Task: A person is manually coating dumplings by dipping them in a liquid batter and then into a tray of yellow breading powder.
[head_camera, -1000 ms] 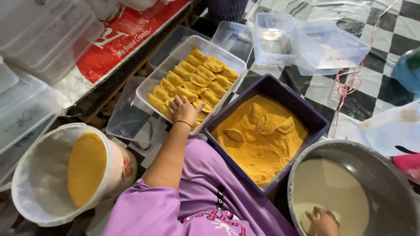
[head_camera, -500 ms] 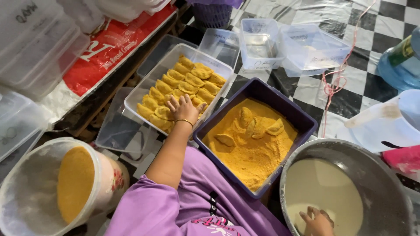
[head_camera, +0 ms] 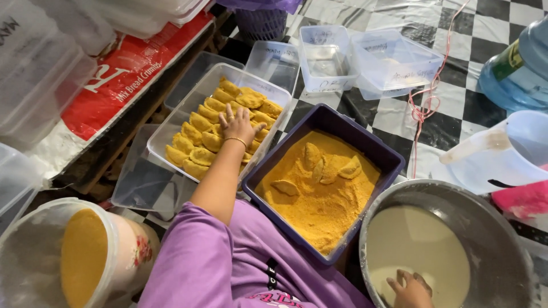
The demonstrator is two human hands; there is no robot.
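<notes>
We look down from a head-worn camera at a floor covered in black-and-white checked sheeting. Our left hand (head_camera: 238, 124), fingers spread and flat, rests on rows of breaded yellow pastries (head_camera: 212, 137) in a clear rectangular tray (head_camera: 171, 132) at about ten o'clock from centre. The tray's long axis runs from seven o'clock to one o'clock, and the half-moon pastries lie crosswise to it in neat rows. Just right of the tray, touching or nearly so, sits a purple tub (head_camera: 325, 117) of orange-yellow crumbs (head_camera: 319, 199), with four coated pastries (head_camera: 319, 170) half buried near its far side, pointing in mixed directions. At five o'clock our right hand (head_camera: 410, 290) dips into pale batter (head_camera: 416, 251) in a large metal bowl (head_camera: 502, 228); its fingers seem loosely curled, and we cannot tell whether they pinch anything. We judge the step in hand to be settling a crumbed piece into its row; the next move would call for lifting a coated piece from the crumbs without knocking its coating off. A white bucket (head_camera: 34, 256) with more crumbs stands at eight o'clock, empty clear containers (head_camera: 394, 63) at one o'clock, a blue water bottle (head_camera: 514, 68) at two o'clock.
</notes>
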